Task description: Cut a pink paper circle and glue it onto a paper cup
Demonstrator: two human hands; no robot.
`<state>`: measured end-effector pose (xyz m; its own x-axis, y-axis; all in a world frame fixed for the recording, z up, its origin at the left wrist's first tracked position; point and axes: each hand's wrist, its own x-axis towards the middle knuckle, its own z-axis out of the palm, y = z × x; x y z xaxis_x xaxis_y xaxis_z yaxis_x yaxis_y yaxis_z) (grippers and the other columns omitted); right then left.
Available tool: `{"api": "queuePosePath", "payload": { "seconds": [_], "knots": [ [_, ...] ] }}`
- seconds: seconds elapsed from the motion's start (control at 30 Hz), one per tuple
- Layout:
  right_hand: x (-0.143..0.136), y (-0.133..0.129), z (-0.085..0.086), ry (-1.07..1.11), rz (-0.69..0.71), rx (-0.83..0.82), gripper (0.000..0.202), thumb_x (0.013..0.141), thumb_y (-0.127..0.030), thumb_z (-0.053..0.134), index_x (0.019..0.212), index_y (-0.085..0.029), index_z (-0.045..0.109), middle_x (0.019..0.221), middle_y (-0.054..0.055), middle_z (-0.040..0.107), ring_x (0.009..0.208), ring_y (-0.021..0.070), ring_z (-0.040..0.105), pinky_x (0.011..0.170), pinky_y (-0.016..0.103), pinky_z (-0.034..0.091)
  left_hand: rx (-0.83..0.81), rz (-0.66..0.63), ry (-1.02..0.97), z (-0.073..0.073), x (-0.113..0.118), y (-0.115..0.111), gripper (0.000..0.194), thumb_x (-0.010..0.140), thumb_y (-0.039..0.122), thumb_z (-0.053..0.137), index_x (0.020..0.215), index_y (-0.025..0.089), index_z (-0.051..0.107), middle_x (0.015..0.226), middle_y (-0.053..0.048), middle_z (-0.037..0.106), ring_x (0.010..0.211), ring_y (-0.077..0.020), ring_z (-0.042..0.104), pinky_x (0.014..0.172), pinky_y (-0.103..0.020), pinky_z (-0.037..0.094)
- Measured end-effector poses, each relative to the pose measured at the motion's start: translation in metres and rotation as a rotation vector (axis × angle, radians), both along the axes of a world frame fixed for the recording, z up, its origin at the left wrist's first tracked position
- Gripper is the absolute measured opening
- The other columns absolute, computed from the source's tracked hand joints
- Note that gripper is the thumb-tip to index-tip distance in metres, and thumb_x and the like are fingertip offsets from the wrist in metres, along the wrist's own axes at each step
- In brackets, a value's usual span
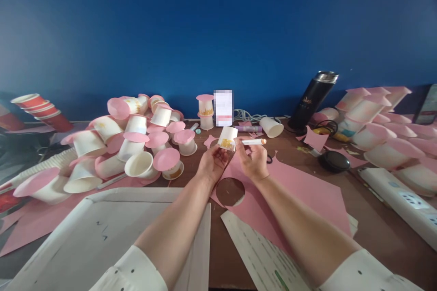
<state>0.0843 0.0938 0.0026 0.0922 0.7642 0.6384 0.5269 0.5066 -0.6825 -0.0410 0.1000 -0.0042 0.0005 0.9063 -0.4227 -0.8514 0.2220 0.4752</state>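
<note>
In the middle of the head view, my left hand (214,163) grips a small white paper cup (228,135) from below, its fingers round the lower end. Yellow-orange drawing covers part of the cup's side. My right hand (253,160) is closed on a white marker pen (253,142) with an orange end pointing right. The marker's other end is hidden by my fingers beside the cup. Below both hands lies a sheet of pink paper (307,191) with a round hole cut in it.
Several paper cups with pink discs (166,160) crowd the left, and more pink-topped cups (392,141) stand at the right. A black thermos (312,100) leans near the blue wall. A plain cup (271,127) lies on its side. A white power strip (399,195) runs along the right.
</note>
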Motion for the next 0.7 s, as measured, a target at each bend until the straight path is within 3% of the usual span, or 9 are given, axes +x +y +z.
{"api": "queuePosePath", "payload": {
  "seconds": [0.13,0.23,0.33,0.53,0.7],
  "knots": [
    [-0.0004,0.0027,-0.0020,0.011,0.052,-0.028,0.026,0.089,-0.038,0.052,0.087,-0.019,0.070,0.088,0.005,0.073,0.068,0.0156,0.064,0.064,0.025,0.048,-0.006,0.009,0.015,0.0006,-0.0002,-0.0001,0.010,0.083,0.007,0.052,0.075,0.010,0.057,0.058,-0.003,0.056,0.051,-0.0080,0.054,0.051,-0.017,0.050],
    [-0.0031,0.0027,-0.0017,0.017,0.109,-0.047,0.024,0.087,-0.037,0.054,0.083,-0.019,0.069,0.079,0.004,0.072,0.064,0.0150,0.064,0.062,0.024,0.048,-0.024,0.009,0.006,0.0022,-0.0013,-0.0029,0.010,0.083,0.007,0.052,0.076,0.009,0.058,0.058,-0.004,0.057,0.050,-0.0077,0.054,0.050,-0.017,0.050],
    [-0.0056,0.0017,-0.0002,0.027,0.072,-0.036,0.023,0.087,-0.036,0.054,0.082,-0.018,0.068,0.071,0.003,0.070,0.061,0.0145,0.062,0.061,0.023,0.048,-0.035,0.020,0.009,0.0040,-0.0017,-0.0045,0.011,0.084,0.008,0.051,0.075,0.008,0.058,0.057,-0.004,0.056,0.049,-0.0075,0.054,0.050,-0.017,0.049],
    [-0.0046,0.0039,-0.0016,-0.015,0.049,0.024,0.024,0.090,-0.035,0.051,0.086,-0.019,0.068,0.086,0.005,0.072,0.073,0.0170,0.065,0.069,0.026,0.048,-0.024,0.018,0.031,0.0035,-0.0009,-0.0023,0.012,0.085,0.008,0.050,0.076,0.009,0.058,0.057,-0.003,0.057,0.050,-0.0078,0.055,0.050,-0.017,0.050],
    [-0.0037,0.0047,-0.0033,-0.045,0.018,0.043,0.023,0.089,-0.035,0.051,0.085,-0.019,0.067,0.081,0.005,0.072,0.074,0.0189,0.065,0.071,0.029,0.048,0.005,0.014,0.038,0.0016,-0.0013,-0.0036,0.013,0.085,0.008,0.050,0.074,0.010,0.057,0.055,-0.002,0.056,0.049,-0.0079,0.054,0.051,-0.018,0.050]
  ]
}}
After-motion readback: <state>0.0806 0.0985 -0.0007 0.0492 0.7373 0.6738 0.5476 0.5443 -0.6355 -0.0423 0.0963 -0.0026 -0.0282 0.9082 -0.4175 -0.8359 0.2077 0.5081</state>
